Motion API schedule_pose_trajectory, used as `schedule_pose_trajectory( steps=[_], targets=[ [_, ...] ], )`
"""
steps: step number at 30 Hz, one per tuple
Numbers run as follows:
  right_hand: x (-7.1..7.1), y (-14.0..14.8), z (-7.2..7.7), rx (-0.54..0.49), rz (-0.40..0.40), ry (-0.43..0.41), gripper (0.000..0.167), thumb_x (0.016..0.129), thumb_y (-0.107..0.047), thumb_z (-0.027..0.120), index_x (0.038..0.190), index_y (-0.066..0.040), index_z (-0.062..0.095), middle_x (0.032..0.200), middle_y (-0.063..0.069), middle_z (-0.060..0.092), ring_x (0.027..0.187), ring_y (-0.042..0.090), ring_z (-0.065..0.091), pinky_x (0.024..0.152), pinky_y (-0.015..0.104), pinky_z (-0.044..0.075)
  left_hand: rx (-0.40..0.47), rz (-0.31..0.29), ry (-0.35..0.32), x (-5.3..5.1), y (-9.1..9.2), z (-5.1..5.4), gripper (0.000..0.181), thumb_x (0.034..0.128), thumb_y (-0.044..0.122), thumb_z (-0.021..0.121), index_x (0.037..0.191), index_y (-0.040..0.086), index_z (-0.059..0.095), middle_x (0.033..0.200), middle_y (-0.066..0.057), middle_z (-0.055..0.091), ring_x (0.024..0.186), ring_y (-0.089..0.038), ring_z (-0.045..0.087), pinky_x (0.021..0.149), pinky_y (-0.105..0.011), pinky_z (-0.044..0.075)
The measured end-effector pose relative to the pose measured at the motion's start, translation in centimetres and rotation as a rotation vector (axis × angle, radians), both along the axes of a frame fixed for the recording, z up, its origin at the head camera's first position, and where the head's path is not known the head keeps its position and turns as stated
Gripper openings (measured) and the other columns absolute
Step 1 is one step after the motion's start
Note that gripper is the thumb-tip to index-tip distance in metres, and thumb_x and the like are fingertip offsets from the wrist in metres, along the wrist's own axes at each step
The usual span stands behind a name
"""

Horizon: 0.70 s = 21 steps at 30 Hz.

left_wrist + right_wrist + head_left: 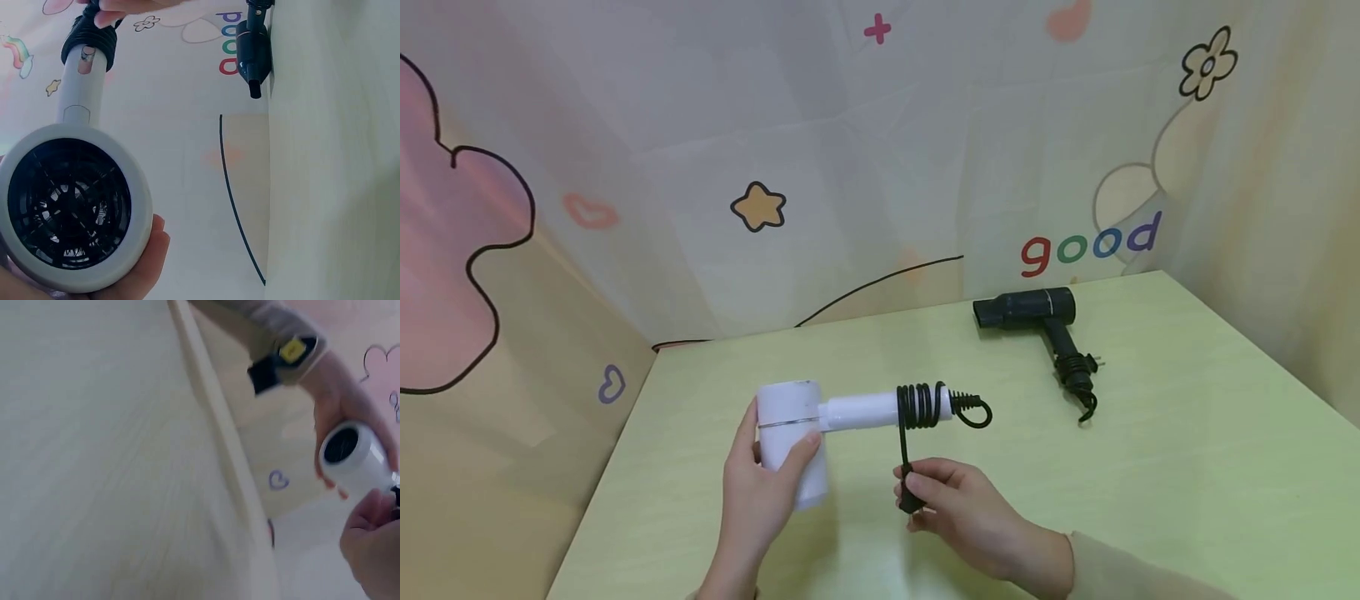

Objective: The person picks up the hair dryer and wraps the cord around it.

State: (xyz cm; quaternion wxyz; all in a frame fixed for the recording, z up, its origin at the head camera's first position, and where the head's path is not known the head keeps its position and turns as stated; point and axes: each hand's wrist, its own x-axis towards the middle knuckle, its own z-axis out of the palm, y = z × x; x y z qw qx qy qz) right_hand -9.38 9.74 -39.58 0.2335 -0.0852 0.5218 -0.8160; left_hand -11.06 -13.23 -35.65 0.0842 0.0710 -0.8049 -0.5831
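Note:
My left hand (760, 487) grips the barrel of a white hair dryer (790, 404), thumb across its near side. The dryer is held above the table with its handle pointing right. A black cord (919, 406) is wound in several turns round the handle end, with a small loop beyond the tip. From the coil a length hangs down to the black plug (911, 493), which my right hand (973, 517) pinches between thumb and fingers. In the left wrist view the dryer's round dark grille (70, 203) faces the camera.
A black hair dryer (1026, 308) lies at the back right of the pale green table (1187, 467), its cord wound round its handle. Behind the table hangs a printed curtain (865, 167). The left wrist wears a strapped device (292, 353).

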Motion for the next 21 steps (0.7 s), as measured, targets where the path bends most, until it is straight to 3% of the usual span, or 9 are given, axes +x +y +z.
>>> schedule_pose_trajectory(
  steps=[7, 10, 12, 14, 16, 21],
  targets=[
    [-3.2, 1.6, -1.7, -0.013, 0.197, 0.093, 0.010, 0.095, -0.015, 0.055, 0.103, -0.014, 0.060, 0.103, -0.002, 0.065, 0.094, 0.011, 0.061, 0.077, 0.025, 0.050, 0.059, -0.050, -0.072, 0.0, 0.1, -0.2, 0.081, 0.0812, 0.033, 0.074, 0.148, 0.026, 0.029, 0.112, -0.020, 0.060, 0.090, -0.024, 0.062, 0.067, -0.035, 0.054],
    [-4.3, 2.3, -1.6, 0.044, 0.280, 0.144, 0.013, 0.096, -0.012, 0.054, 0.108, -0.010, 0.057, 0.106, 0.000, 0.062, 0.095, 0.012, 0.059, 0.078, 0.024, 0.050, 0.079, -0.089, -0.091, 0.0, 0.0, -0.4, 0.081, 0.0817, 0.032, 0.074, 0.148, 0.023, 0.029, 0.112, -0.021, 0.059, 0.088, -0.023, 0.063, 0.065, -0.036, 0.055],
    [-4.8, 2.7, -1.1, 0.135, 0.294, 0.211, 0.022, 0.094, -0.013, 0.056, 0.114, -0.004, 0.054, 0.106, 0.002, 0.062, 0.093, 0.012, 0.058, 0.077, 0.024, 0.050, 0.097, -0.119, -0.101, 0.0, -0.1, -0.5, 0.080, 0.0822, 0.031, 0.073, 0.148, 0.021, 0.030, 0.112, -0.022, 0.060, 0.086, -0.022, 0.064, 0.065, -0.036, 0.055],
    [-4.9, 3.1, -0.5, 0.242, 0.275, 0.289, 0.032, 0.093, -0.016, 0.059, 0.118, 0.002, 0.052, 0.107, 0.003, 0.062, 0.095, 0.011, 0.059, 0.079, 0.024, 0.050, 0.121, -0.147, -0.113, -0.1, -0.4, -0.6, 0.078, 0.0828, 0.028, 0.073, 0.148, 0.021, 0.030, 0.111, -0.022, 0.060, 0.085, -0.021, 0.064, 0.065, -0.037, 0.055],
    [-4.8, 3.3, 0.2, 0.371, 0.204, 0.427, 0.036, 0.091, -0.020, 0.063, 0.118, 0.003, 0.055, 0.107, 0.005, 0.065, 0.096, 0.007, 0.059, 0.081, 0.023, 0.049, 0.139, -0.170, -0.118, -0.3, -0.6, -0.7, 0.075, 0.0831, 0.026, 0.072, 0.147, 0.021, 0.033, 0.109, -0.021, 0.062, 0.083, -0.021, 0.065, 0.065, -0.038, 0.055],
    [-4.3, 3.3, 0.9, 0.545, -0.048, 0.904, 0.032, 0.080, -0.007, 0.074, 0.108, -0.002, 0.058, 0.100, 0.010, 0.065, 0.092, -0.001, 0.056, 0.078, 0.023, 0.049, 0.173, -0.249, -0.127, -0.6, -1.3, -0.7, 0.066, 0.0830, 0.020, 0.071, 0.142, 0.023, 0.041, 0.102, -0.019, 0.064, 0.079, -0.023, 0.065, 0.061, -0.040, 0.055]
  ],
)
